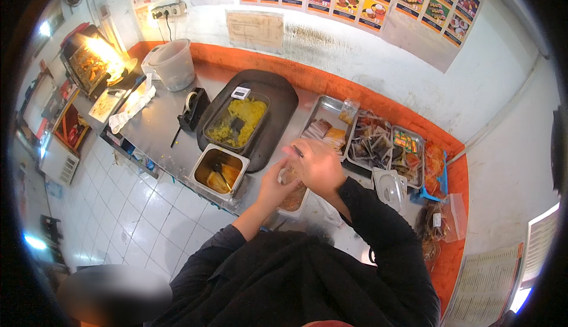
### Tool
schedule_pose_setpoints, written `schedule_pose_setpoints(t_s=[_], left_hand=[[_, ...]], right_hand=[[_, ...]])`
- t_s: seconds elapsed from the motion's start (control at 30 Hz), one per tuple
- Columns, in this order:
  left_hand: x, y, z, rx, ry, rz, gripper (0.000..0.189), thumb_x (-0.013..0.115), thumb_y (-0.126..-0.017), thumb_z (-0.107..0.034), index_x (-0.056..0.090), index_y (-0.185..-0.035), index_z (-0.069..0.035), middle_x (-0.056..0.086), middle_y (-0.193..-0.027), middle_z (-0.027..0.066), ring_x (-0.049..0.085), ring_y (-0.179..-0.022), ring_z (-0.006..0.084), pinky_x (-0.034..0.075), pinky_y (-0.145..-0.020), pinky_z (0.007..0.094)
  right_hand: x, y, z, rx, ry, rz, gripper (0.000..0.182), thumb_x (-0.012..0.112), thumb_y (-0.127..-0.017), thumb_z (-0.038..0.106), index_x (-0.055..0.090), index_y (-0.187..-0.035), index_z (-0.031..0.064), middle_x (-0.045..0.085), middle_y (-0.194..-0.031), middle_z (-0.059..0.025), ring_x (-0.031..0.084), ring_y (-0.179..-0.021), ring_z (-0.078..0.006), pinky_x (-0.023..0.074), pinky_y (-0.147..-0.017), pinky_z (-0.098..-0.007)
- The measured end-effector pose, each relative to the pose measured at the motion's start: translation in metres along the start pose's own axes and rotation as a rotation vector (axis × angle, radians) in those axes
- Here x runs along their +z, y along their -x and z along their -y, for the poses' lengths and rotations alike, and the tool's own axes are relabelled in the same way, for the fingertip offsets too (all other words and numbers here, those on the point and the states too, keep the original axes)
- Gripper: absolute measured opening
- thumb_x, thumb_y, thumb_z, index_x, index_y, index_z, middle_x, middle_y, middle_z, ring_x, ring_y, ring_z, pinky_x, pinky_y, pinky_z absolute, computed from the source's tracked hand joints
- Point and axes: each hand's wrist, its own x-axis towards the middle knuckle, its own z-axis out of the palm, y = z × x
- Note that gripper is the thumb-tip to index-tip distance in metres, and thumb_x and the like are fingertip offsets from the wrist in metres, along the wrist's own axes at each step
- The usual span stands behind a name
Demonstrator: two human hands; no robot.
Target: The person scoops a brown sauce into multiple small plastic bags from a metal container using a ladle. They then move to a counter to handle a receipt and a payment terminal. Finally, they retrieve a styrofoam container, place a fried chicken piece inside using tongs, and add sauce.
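Observation:
My left hand (276,187) holds a small clear plastic bag (290,171) above a metal pan of reddish-brown food (293,199). Over the bag, my right hand (320,164) is closed around a dark, thin handle (297,151); its lower end is hidden. Left of my hands, a metal container (196,180) holds orange-brown sauce and a black ladle (224,178). Behind it, a tray of yellow food (248,118) rests on a large dark tray (282,101). Just beyond my right hand stands a metal tray (320,107) with stacked small packets (335,137).
Trays of sachets (370,138), a blue basket (437,189) and a lidded metal container (390,189) line the right side. A tape dispenser (194,107) and a clear bucket (173,65) stand at left. Flames rise from a grill (93,61). Another person (114,295) is at lower left.

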Motion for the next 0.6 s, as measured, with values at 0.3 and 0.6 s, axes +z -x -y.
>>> schedule_pose_setpoints(t_s=[0.3, 0.6], left_hand=[[-0.003, 0.0022, -0.0033, -0.011, 0.022, -0.005, 0.062, 0.076, -0.068, -0.017, 0.049, -0.12, 0.0, 0.056, -0.115, 0.018, 0.054, -0.109, 0.0261, 0.041, -0.092, 0.0342], [-0.0038, 0.0071, -0.0056, -0.007, 0.038, -0.008, 0.061, 0.076, -0.068, -0.018, 0.05, -0.12, 0.0, 0.056, -0.116, 0.0173, 0.054, -0.11, 0.0258, 0.041, -0.092, 0.0338]], right_hand=[[-0.0056, 0.0032, 0.0035, 0.023, -0.039, -0.024, 0.014, 0.063, -0.08, 0.012, 0.055, -0.08, 0.0009, 0.06, -0.074, -0.0124, 0.059, -0.067, -0.0308, 0.0472, -0.059, -0.0366], [-0.0111, 0.0077, 0.0049, -0.029, -0.064, -0.027, 0.012, 0.063, -0.08, 0.011, 0.055, -0.08, 0.0015, 0.059, -0.074, -0.0121, 0.059, -0.067, -0.0308, 0.0475, -0.06, -0.036]])
